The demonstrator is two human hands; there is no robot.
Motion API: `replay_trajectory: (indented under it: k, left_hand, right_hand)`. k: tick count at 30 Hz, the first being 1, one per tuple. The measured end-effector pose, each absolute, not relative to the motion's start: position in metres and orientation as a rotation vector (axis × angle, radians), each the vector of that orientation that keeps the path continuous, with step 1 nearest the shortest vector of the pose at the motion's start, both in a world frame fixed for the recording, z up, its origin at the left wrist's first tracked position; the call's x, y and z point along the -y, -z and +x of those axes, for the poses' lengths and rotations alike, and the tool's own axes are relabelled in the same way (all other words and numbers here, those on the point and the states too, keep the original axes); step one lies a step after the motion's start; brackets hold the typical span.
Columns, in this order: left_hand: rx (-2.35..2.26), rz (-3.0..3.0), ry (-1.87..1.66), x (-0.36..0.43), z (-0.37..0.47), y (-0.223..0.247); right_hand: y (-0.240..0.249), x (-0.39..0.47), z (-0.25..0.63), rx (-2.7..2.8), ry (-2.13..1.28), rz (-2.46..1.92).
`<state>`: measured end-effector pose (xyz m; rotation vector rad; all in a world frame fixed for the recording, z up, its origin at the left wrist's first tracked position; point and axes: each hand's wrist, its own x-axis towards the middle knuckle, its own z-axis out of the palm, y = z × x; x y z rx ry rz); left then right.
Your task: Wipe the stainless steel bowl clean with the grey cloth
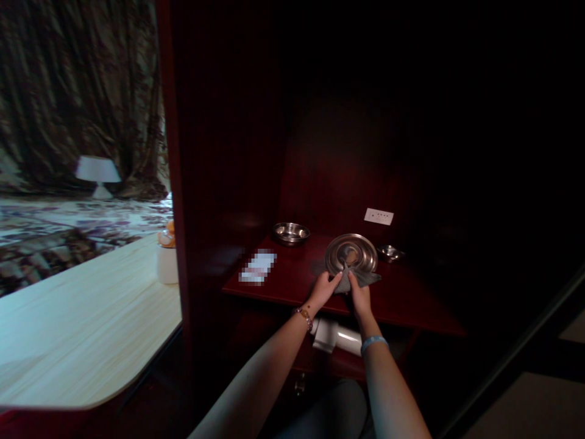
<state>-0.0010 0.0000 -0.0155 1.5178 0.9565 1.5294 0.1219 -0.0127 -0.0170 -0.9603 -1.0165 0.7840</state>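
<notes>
A round, shiny steel plate [336, 247] is tilted up above the dark red shelf, its inner face towards me. A grey cloth [367, 278] is folded over its near rim. My left hand [324, 289] is closed at the near left of the rim, thumb pressing the cloth against the plate. Beside it, my right hand [360, 294] is closed on the cloth and the rim, with the thumb on top. The fingers under the plate are hidden. Left of the plate stands a steel bowl [291, 234], and a smaller steel bowl [390, 253] sits to its right.
The dark red shelf [292, 277] has walls around it. A blurred-out pale flat item [258, 267] lies at its left. A white socket [379, 216] is on the back wall. Below are a white roll [350, 339] and, further left, a wooden table [82, 323] with a white container [167, 265].
</notes>
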Motion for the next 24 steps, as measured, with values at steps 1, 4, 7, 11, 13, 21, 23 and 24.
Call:
replay_trajectory:
  k: [1,4,7,11,13,21,23,24]
  left_hand:
    - [-0.948,1.531,-1.527,-0.0013,-0.0009,0.0166]
    - [-0.92,1.549,-1.534,-0.0053,-0.0005,0.0199]
    - [-0.924,1.545,-1.544,-0.0075,-0.0002,0.0215]
    - [-0.956,1.518,-1.541,-0.0061,-0.0002,0.0194]
    - [-0.965,1.508,-1.54,-0.0046,-0.0004,0.0178]
    - [-0.981,1.514,-1.539,-0.0017,-0.0009,0.0169]
    - [-0.989,1.523,-1.538,-0.0007,-0.0011,0.016]
    - [-0.987,1.524,-1.54,0.0,-0.0012,0.0152]
  right_hand:
    - [0.0162,0.0131,0.1216,1.02,-0.781,-0.952]
    - [0.0139,0.0148,0.1206,1.029,-0.785,-0.945]
    - [0.0139,0.0151,0.1204,1.026,-0.79,-0.951]
    - [0.016,0.0127,0.1208,1.01,-0.793,-0.944]
    - [0.0167,0.0116,0.1211,1.015,-0.792,-0.94]
    - [0.018,0.0107,0.1225,1.028,-0.792,-0.938]
    - [0.0185,0.0105,0.1226,1.018,-0.788,-0.945]
    - [0.0188,0.0103,0.1226,1.017,-0.786,-0.948]
